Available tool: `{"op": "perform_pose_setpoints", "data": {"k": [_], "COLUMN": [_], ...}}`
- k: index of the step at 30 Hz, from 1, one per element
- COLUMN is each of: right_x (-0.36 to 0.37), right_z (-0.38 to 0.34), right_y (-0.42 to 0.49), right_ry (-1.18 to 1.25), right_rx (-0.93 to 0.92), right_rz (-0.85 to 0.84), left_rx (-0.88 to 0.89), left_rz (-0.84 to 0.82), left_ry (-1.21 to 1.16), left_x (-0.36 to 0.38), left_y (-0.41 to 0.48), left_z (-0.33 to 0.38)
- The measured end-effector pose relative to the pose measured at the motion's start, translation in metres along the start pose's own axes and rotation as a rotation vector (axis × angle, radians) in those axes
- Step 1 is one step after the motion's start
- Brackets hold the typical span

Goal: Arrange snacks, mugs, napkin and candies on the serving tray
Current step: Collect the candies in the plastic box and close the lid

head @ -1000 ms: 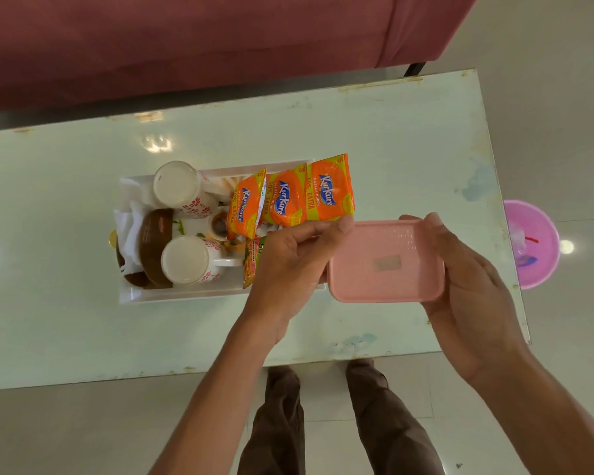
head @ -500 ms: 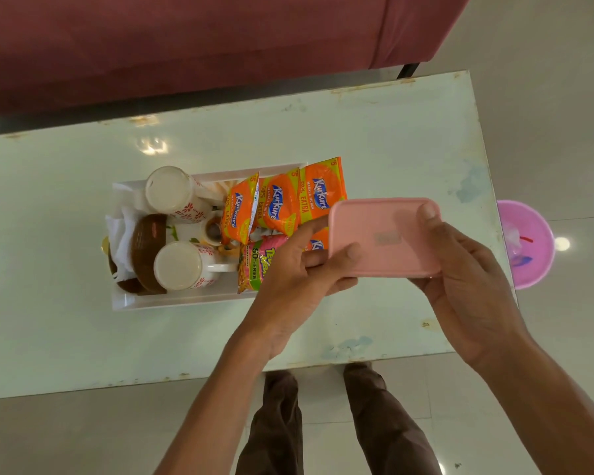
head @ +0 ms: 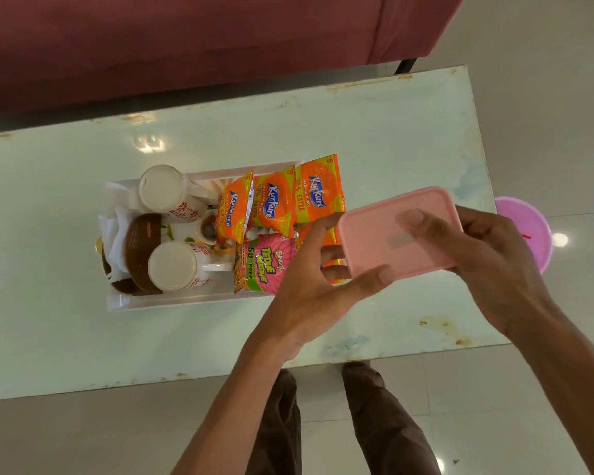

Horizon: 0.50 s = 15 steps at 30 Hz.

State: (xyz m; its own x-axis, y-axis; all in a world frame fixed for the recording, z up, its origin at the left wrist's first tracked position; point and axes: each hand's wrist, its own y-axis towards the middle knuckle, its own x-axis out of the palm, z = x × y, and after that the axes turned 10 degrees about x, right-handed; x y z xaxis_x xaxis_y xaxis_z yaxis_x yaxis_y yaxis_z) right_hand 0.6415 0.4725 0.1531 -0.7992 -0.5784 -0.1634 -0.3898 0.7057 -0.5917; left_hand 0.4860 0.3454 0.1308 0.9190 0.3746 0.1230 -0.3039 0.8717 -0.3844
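White serving tray sits on pale green tabletop, left of centre. In tray, left end: white napkin bunched up, brown bowl tipped on its side against it. Two white mugs with red flower print, both lying on their sides, open mouths facing camera: far mug at back edge, near mug at front edge, its handle pointing right. Small white cup with dark inside between the mugs. Right half of tray: three orange Kurkure packets standing in a row along the back, rightmost one overhanging tray end; pink Bingo Tedhe Medhe packet lying in front of them, another orange packet partly hidden behind the left hand. Candies not clearly visible

Pink lidded box held above tray's right end, tilted, not touching tray or tabletop; contents hidden by lid. Left hand grip holds box at its near-left corner, thumb on top, fingers under. Right hand grip holds right side, one fingertip showing through or on the translucent lid, can't tell which

Outward: maroon sofa behind tabletop, pink plastic tub on the floor at right, person's brown trousers below tabletop edge, rust stains on tabletop near right corner
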Motion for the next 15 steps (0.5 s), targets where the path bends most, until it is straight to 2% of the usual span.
{"op": "perform_pose_setpoints", "data": {"k": [3,6,9,12,13,15], "right_x": [-0.002,-0.002,-0.011,-0.025,-0.027,-0.027], "right_z": [-0.002,-0.001,-0.003,-0.005,-0.004,0.005], "right_y": [0.004,0.009,0.018,0.03,0.035,0.046], "right_ry": [0.029,0.019,-0.07,-0.131,-0.09,-0.002], "right_rx": [0.01,-0.005,-0.01,0.036,0.061,0.131], "right_rz": [-0.06,-0.025,-0.055,-0.193,-0.173,-0.012], "left_rx": [0.033,0.044,0.051,0.045,0.036,0.029], "left_rz": [0.111,0.206,0.201,0.191,0.206,0.24], "left_ry": [-0.007,-0.026,0.017,0.101,0.145,0.241], "left_x": [0.013,0.026,0.037,0.042,0.043,0.045], "left_y": [0.004,0.005,0.002,0.002,0.003,0.007], "left_z": [0.001,-0.003,-0.006,-0.009,-0.009,-0.012]}}
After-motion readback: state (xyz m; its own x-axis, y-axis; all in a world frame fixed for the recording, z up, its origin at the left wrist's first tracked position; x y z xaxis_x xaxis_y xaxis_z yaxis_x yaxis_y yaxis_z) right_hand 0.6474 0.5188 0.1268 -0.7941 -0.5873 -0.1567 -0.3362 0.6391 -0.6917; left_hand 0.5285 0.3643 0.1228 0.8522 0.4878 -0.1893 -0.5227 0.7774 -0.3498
